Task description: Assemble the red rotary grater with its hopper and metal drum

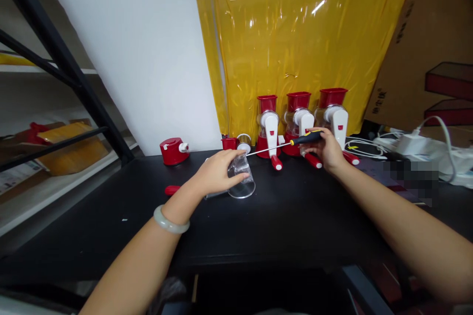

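Note:
My left hand (pixel 223 170), with a pale bangle (pixel 170 221) on its wrist, is closed on a clear plastic housing (pixel 244 184) that rests on the black table. In my right hand (pixel 327 150) is a screwdriver (pixel 306 138) with a black and yellow handle. Its long shaft points left, and the tip reaches the upper part of the clear housing beside my left fingers. Whether a screw sits at the tip cannot be made out. Just behind the housing are a metal grater drum (pixel 244 141) and a small red part (pixel 229 142).
Several red and white rotary graters, one being this grater (pixel 271 128), stand along the yellow plastic sheet (pixel 288 34). A red base (pixel 174 151) and a red handle (pixel 172 190) lie to the left. White cables (pixel 364 147) and a power strip (pixel 456 165) lie on the right.

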Available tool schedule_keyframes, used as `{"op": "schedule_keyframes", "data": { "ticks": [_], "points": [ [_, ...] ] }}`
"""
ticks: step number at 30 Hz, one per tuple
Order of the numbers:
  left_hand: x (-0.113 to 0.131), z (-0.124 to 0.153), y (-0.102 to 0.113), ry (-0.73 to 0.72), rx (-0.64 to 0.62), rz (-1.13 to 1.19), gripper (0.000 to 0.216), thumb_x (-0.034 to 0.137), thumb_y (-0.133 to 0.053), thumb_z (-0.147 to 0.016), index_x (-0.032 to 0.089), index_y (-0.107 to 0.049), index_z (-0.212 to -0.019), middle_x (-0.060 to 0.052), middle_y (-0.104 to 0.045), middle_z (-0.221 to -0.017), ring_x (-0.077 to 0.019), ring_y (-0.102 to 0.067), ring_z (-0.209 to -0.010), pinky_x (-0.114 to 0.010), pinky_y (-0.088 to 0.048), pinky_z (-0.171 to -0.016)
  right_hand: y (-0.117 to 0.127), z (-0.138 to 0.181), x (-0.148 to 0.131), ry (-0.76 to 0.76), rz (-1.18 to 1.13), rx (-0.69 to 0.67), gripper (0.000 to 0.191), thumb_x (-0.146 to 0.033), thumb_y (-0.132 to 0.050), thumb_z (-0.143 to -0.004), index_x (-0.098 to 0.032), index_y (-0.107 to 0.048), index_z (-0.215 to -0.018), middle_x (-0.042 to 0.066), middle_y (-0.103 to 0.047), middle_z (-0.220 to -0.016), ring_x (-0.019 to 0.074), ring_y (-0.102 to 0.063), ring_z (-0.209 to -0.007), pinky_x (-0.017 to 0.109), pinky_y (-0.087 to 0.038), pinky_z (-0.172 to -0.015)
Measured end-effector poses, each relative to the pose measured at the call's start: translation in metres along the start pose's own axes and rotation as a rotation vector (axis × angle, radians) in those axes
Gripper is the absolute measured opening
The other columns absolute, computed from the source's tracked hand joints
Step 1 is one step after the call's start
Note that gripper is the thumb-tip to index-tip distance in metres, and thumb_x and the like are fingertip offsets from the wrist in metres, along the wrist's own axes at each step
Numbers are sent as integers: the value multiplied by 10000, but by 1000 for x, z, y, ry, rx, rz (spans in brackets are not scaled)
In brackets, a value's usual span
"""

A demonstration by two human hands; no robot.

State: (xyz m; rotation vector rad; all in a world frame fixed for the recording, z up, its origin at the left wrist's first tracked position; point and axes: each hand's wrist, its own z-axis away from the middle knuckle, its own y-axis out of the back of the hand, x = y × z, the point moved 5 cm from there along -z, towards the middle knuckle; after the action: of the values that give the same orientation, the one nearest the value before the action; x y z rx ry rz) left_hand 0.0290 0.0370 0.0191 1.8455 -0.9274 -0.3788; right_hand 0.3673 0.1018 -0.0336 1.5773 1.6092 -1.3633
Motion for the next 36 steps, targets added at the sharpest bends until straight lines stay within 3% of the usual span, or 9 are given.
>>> {"op": "schedule_keyframes", "data": {
  "ticks": [4,11,15,19,27,29,33,36],
  "points": [
    [0,0,0,3,-1,3,612,525,-652,-877,195,-551,-1382,-146,-680,-1253,-316,-670,-1104,-508,-545,-958,0,1,-4,4,22,46,235,-363,-582,-795,-233,-592,-991,-1,-696,-776,176,-707,-595,258,-531,-444],
    [1,0,1,0,0,11,604,515,-663,-872,198,-558,-1375,-145,-680,-1250,-317,-670,-1110,-508,-546,-961,-5,3,-7,62,42,13,297,-516,-633,-831,-239,-562,-913,-76,-496,-446,133,-524,-373,247,-474,-404],
    [1,0,1,0,1,13,612,515,-663,-872,191,-556,-1381,-147,-681,-1248,-316,-669,-1116,-504,-546,-965,-2,2,-2,7,-25,-27,279,-505,-532,-854,-240,-571,-934,-15,-638,-619,160,-620,-476,280,-517,-437],
    [1,0,0,-9,4,9,616,522,-660,-873,192,-554,-1382,-147,-679,-1258,-317,-667,-1121,-509,-541,-976,0,1,-3,11,-1,3,242,-411,-579,-804,-238,-596,-972,2,-687,-799,157,-670,-554,274,-537,-454],
    [1,0,0,-2,1,8,611,522,-660,-873,203,-552,-1382,-143,-680,-1257,-318,-670,-1118,-508,-548,-961,-5,3,-8,88,53,7,313,-538,-595,-857,-229,-589,-913,-62,-502,-490,125,-524,-390,240,-461,-405],
    [1,0,1,1,3,8,607,520,-662,-871,203,-557,-1378,-143,-678,-1261,-321,-669,-1121,-512,-547,-963,-5,3,-8,55,13,-5,309,-534,-544,-865,-232,-589,-912,-36,-569,-567,134,-568,-431,254,-486,-422],
    [1,0,1,-5,4,12,604,517,-659,-875,202,-553,-1380,-143,-675,-1272,-318,-665,-1132,-511,-538,-985,-3,4,-7,-17,-60,-25,240,-363,-542,-782,-243,-611,-979,2,-674,-799,168,-687,-614,274,-545,-478],
    [1,0,2,-11,7,14,609,517,-658,-877,198,-550,-1383,-144,-675,-1270,-316,-664,-1133,-513,-535,-992,-2,4,-7,-23,-41,3,275,-298,-550,-744,-238,-624,-1003,-1,-678,-810,169,-701,-639,258,-539,-477]
  ]
}}
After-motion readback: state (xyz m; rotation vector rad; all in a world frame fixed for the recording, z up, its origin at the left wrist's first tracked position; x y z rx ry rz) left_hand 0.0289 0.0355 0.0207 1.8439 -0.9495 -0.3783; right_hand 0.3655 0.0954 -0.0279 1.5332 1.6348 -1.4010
